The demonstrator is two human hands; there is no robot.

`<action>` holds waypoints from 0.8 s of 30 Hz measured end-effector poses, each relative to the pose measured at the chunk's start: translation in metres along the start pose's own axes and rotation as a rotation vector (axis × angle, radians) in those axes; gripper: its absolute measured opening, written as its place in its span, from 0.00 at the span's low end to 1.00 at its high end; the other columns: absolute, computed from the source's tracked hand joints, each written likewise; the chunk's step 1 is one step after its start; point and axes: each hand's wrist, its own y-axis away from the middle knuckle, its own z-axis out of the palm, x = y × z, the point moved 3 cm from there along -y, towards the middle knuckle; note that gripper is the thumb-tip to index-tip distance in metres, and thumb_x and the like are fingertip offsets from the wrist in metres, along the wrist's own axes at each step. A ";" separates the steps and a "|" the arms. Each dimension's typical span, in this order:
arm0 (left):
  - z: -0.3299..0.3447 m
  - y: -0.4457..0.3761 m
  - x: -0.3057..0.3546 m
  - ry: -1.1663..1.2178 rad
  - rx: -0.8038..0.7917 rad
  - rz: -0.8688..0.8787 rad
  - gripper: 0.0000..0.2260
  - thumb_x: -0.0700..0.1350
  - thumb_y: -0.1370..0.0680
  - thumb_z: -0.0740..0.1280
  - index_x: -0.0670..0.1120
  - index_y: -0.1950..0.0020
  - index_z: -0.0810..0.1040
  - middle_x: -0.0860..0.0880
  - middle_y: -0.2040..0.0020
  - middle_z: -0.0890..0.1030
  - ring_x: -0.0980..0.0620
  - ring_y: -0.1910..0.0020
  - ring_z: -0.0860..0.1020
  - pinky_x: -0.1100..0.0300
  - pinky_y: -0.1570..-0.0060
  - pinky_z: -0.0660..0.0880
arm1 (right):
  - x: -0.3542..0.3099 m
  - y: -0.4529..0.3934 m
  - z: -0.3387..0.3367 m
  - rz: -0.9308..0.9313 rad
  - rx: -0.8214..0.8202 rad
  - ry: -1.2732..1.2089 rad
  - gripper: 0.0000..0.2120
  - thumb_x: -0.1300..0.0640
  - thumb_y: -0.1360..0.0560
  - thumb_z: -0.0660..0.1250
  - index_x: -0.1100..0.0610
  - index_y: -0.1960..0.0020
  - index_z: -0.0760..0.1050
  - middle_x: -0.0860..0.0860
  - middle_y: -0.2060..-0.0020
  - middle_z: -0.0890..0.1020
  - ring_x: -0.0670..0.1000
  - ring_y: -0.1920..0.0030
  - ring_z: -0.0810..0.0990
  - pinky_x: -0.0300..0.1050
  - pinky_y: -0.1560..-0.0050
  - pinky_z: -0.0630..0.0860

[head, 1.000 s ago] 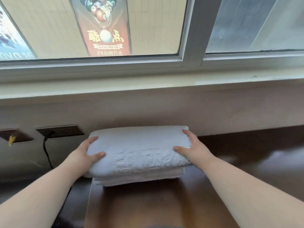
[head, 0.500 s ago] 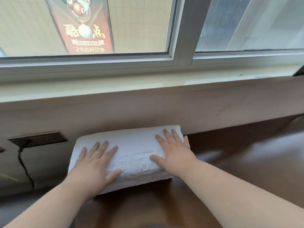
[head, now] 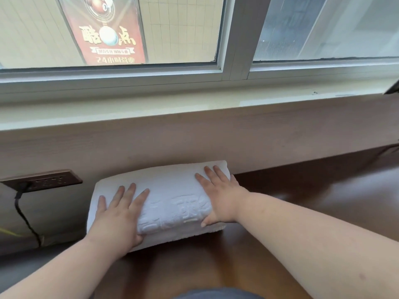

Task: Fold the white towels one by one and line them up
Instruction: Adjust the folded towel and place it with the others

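Observation:
A folded white towel (head: 170, 195) with embossed lettering lies on the dark wooden table (head: 323, 201), pushed against the wall under the window sill. My left hand (head: 121, 214) lies flat on its left half, fingers straight and spread. On the right half my right hand (head: 218, 195) presses flat, its thumb along the towel's front face. A second folded layer shows at the bottom front edge beneath the top one.
A brown wall socket strip (head: 43, 180) with a black cable (head: 23, 216) plugged in sits left of the towel. The window sill (head: 194, 104) runs above. The table's left edge falls off near the towel's left end. Glossy tabletop extends to the right.
A second ago both hands gripped the towel's ends; they then moved onto its top and lie flat there. The view has shifted slightly.

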 end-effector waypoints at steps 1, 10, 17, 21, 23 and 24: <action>-0.001 -0.001 0.000 0.007 -0.010 0.016 0.51 0.69 0.34 0.64 0.58 0.23 0.34 0.49 0.20 0.42 0.45 0.22 0.43 0.38 0.28 0.49 | 0.001 0.000 -0.003 -0.002 -0.015 -0.006 0.64 0.21 0.42 0.67 0.44 0.22 0.32 0.50 0.20 0.37 0.55 0.22 0.33 0.68 0.25 0.46; 0.001 0.007 -0.080 1.067 0.066 -0.798 0.44 0.72 0.33 0.62 0.50 0.23 0.59 0.42 0.28 0.69 0.37 0.33 0.70 0.43 0.35 0.69 | 0.044 0.013 0.007 0.600 0.339 -1.182 0.37 0.34 0.29 0.69 0.50 0.26 0.66 0.49 0.34 0.76 0.52 0.39 0.77 0.46 0.36 0.72; -0.004 0.017 -0.076 1.036 0.222 -0.668 0.18 0.64 0.25 0.61 0.51 0.50 0.75 0.51 0.61 0.78 0.48 0.65 0.77 0.60 0.72 0.71 | 0.034 0.017 0.002 0.551 0.506 -1.012 0.15 0.35 0.30 0.68 0.43 0.52 0.72 0.38 0.58 0.80 0.39 0.58 0.78 0.36 0.63 0.69; -0.007 0.020 -0.085 0.979 0.319 -0.649 0.22 0.67 0.28 0.59 0.54 0.45 0.74 0.53 0.59 0.79 0.48 0.63 0.78 0.59 0.74 0.73 | 0.033 0.015 -0.002 0.547 0.538 -1.051 0.16 0.34 0.31 0.68 0.42 0.52 0.73 0.38 0.58 0.81 0.37 0.58 0.79 0.36 0.63 0.70; -0.001 0.017 -0.084 0.972 0.240 -0.680 0.23 0.65 0.26 0.60 0.52 0.40 0.73 0.51 0.57 0.80 0.46 0.62 0.79 0.56 0.73 0.75 | 0.035 0.014 0.005 0.577 0.441 -1.067 0.19 0.34 0.30 0.68 0.45 0.46 0.74 0.41 0.54 0.81 0.44 0.54 0.81 0.40 0.60 0.72; 0.002 0.013 -0.082 0.973 0.165 -0.707 0.22 0.63 0.25 0.61 0.50 0.39 0.73 0.48 0.55 0.80 0.43 0.61 0.79 0.52 0.69 0.78 | 0.036 0.013 0.008 0.603 0.381 -1.075 0.23 0.34 0.29 0.67 0.49 0.42 0.74 0.44 0.51 0.81 0.48 0.51 0.81 0.43 0.56 0.74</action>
